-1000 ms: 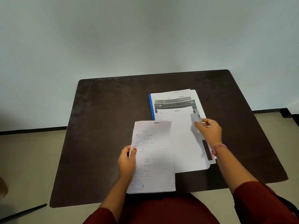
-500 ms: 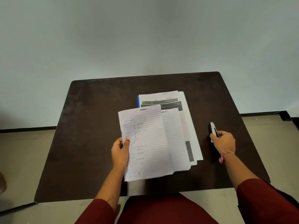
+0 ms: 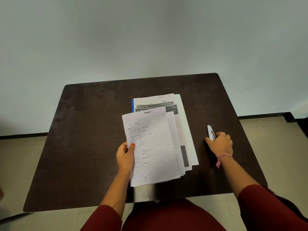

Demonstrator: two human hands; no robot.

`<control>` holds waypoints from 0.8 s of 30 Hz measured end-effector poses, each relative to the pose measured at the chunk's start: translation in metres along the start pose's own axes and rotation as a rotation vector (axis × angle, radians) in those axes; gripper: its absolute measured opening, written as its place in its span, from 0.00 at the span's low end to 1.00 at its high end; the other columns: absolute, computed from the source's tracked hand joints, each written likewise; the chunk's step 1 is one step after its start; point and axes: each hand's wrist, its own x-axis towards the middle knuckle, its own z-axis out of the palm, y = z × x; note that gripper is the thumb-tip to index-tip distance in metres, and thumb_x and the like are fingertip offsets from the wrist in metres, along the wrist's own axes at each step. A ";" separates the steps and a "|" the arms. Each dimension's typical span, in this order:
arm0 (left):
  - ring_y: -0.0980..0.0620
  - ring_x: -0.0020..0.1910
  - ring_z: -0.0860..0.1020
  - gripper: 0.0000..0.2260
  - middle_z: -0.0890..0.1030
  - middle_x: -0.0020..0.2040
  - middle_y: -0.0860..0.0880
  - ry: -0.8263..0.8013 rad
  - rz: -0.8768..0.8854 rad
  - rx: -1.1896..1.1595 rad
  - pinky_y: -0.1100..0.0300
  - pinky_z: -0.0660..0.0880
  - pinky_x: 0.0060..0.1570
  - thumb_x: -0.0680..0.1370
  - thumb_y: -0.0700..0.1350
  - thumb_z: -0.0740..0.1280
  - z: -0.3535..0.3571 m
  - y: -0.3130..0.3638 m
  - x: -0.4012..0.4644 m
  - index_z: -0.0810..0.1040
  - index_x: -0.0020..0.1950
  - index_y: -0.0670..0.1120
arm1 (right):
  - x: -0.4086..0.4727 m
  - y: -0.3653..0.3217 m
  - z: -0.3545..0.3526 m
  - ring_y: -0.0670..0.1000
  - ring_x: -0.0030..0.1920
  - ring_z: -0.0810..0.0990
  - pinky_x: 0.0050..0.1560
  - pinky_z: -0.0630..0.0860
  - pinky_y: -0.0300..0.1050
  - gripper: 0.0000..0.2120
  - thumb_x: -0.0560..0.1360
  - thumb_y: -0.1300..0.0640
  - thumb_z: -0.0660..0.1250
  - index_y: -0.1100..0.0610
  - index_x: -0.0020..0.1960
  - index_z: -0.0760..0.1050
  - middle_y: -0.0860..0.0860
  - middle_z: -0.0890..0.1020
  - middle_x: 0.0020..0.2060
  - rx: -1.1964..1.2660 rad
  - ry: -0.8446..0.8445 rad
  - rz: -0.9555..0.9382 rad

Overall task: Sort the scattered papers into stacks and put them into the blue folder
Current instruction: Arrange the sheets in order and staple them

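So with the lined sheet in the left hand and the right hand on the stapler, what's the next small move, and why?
Probably lay the lined sheet, pinched by the left hand, squarely onto the stack over the blue folder. It already overlaps that stack, and the right hand has the stapler parked on the table, clear of the papers.

Papers (image 3: pixel 166 104) hide most of the blue folder (image 3: pixel 132 105).

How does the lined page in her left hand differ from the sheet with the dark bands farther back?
The lined page carries handwriting; the banded sheet is printed, with dark bars. The left hand pinches the lined page's edge; the banded sheet lies in the pile, mostly covered. Both are white paper marked "Section 1".
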 end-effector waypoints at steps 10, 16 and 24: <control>0.43 0.51 0.82 0.06 0.84 0.51 0.43 -0.018 0.022 -0.029 0.45 0.79 0.54 0.80 0.39 0.65 0.015 0.004 0.002 0.78 0.55 0.42 | -0.060 -0.052 0.004 0.46 0.56 0.77 0.59 0.74 0.43 0.24 0.74 0.41 0.67 0.54 0.64 0.72 0.46 0.78 0.54 0.620 -0.396 -0.289; 0.41 0.51 0.82 0.03 0.83 0.51 0.39 -0.068 0.019 -0.020 0.41 0.78 0.55 0.80 0.40 0.65 0.027 0.007 0.001 0.78 0.51 0.43 | -0.082 -0.077 0.018 0.46 0.53 0.81 0.59 0.77 0.46 0.15 0.74 0.44 0.68 0.51 0.56 0.76 0.46 0.83 0.53 0.752 -0.603 -0.269; 0.54 0.45 0.81 0.05 0.82 0.48 0.48 -0.163 0.031 0.027 0.68 0.77 0.39 0.80 0.41 0.65 0.039 0.011 0.002 0.77 0.54 0.43 | -0.060 -0.075 0.028 0.53 0.49 0.83 0.55 0.79 0.53 0.05 0.77 0.57 0.67 0.56 0.46 0.80 0.53 0.85 0.47 0.821 -0.453 -0.071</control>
